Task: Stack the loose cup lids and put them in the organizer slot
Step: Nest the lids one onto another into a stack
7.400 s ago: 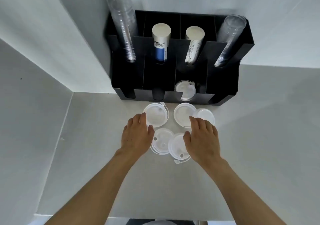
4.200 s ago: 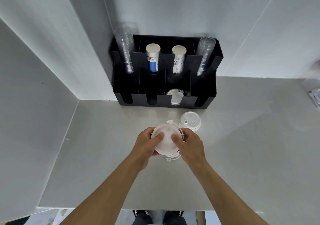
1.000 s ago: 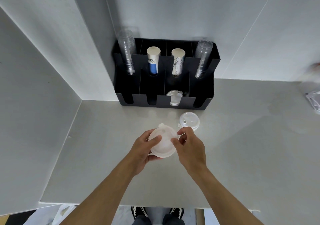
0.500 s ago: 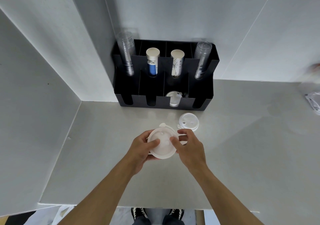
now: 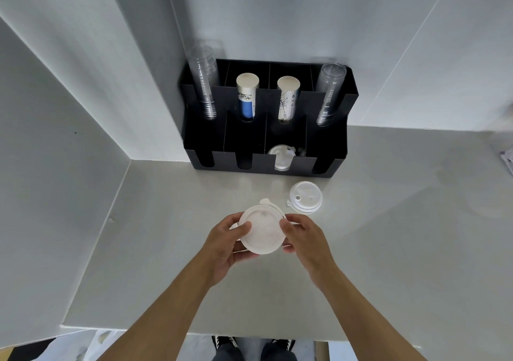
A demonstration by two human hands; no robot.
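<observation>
I hold a stack of white cup lids [image 5: 263,229] above the grey counter, in front of me. My left hand [image 5: 224,242] grips its left edge, thumb on top. My right hand [image 5: 304,238] pinches its right edge. One more white lid [image 5: 306,197] lies loose on the counter, up and to the right of the stack. The black organizer [image 5: 327,149] stands against the back wall. Its third front slot from the left holds a few white lids [image 5: 281,157].
Stacks of clear cups [image 5: 204,83] and paper cups [image 5: 247,94] stand in the organizer's rear compartments. A white wall panel closes the left side. The counter's front edge [image 5: 249,333] runs below my forearms. Something pale lies at the far right edge [image 5: 508,160].
Over the past seconds both hands gathered the scattered lids into one stack and lifted it. In the last second the stack shifted only slightly in my hands.
</observation>
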